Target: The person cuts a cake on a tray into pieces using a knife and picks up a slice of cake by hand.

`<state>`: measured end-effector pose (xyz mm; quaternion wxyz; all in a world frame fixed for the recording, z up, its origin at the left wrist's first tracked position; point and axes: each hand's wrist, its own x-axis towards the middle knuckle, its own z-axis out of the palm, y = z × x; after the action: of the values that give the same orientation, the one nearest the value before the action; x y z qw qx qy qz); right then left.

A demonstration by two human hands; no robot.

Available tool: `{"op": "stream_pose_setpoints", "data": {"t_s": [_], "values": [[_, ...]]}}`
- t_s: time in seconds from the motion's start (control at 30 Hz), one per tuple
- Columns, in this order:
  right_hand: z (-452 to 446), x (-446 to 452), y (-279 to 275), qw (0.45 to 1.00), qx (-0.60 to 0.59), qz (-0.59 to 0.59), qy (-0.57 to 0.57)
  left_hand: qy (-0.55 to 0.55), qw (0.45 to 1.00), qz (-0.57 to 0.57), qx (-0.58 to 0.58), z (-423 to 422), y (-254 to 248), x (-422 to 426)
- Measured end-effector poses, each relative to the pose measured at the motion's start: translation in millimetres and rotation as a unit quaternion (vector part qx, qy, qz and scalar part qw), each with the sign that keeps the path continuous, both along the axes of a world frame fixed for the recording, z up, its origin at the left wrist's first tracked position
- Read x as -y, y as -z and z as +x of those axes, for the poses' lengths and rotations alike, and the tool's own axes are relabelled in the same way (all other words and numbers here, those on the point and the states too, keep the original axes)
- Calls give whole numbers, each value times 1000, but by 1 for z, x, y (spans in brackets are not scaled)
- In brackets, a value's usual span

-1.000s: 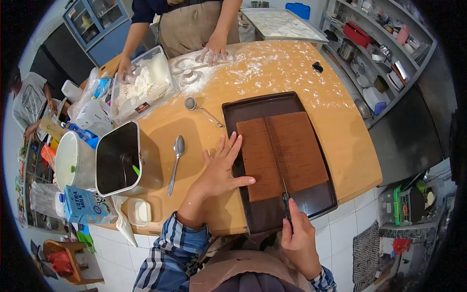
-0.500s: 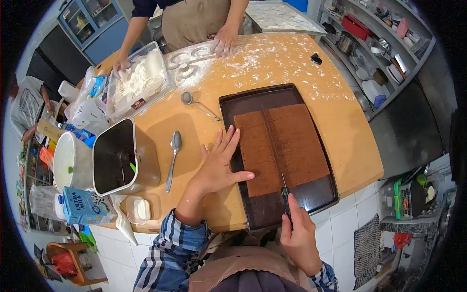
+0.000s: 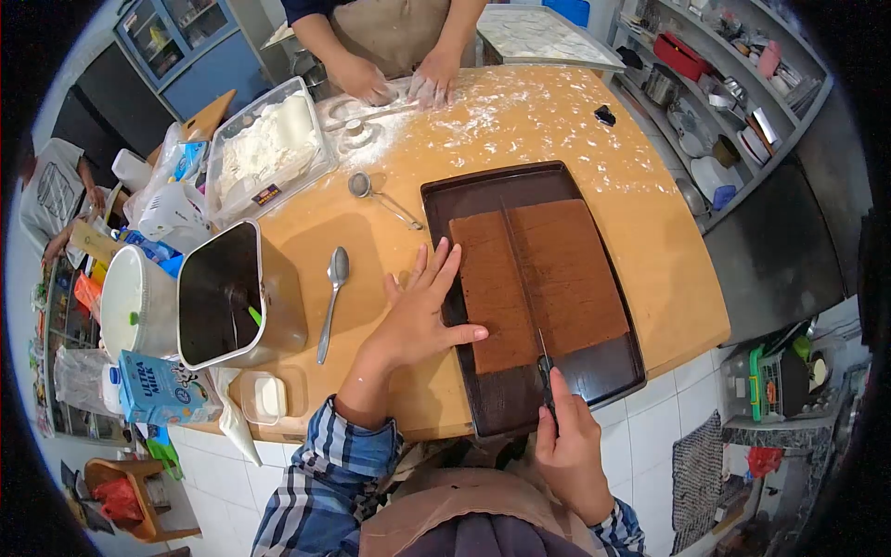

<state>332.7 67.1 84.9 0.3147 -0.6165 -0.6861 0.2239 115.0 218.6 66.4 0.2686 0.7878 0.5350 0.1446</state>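
A flat rectangular brown cake (image 3: 575, 269) lies on a dark baking tray (image 3: 492, 404). My right hand (image 3: 574, 446) is wrapped round the black handle of a long knife (image 3: 522, 278), whose thin blade runs lengthwise across the cake from the near edge past the far one. How deep the blade sits, I cannot tell. My left hand (image 3: 422, 311) is spread open along the tray's left side, its thumb touching the cake's left edge and its fingers over the rim. Left of that hand, a metal spoon (image 3: 332, 302) rests on the wooden table.
A deep metal tin (image 3: 288, 316), a blue milk carton (image 3: 167, 390) and a small plastic tub (image 3: 269, 399) stand at left. Behind them is a flour box (image 3: 269, 153). A small strainer (image 3: 380, 197) lies beyond the tray. Across the table, a co-worker's hands (image 3: 399, 84) press on floured dough.
The co-worker's one hand has moved from the flour box to the dough beside the other hand. My hands and the knife look almost the same.
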Motion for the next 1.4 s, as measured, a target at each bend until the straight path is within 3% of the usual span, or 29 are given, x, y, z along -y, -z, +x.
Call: {"op": "stream_pose_setpoints", "data": {"t_s": [0.83, 1.4], "values": [[1, 0, -4, 999, 9, -36, 5, 0, 1000, -5, -5, 0, 1, 0], [1, 1, 3, 1000, 0, 7, 5, -1, 1000, -8, -4, 0, -1, 2]]}}
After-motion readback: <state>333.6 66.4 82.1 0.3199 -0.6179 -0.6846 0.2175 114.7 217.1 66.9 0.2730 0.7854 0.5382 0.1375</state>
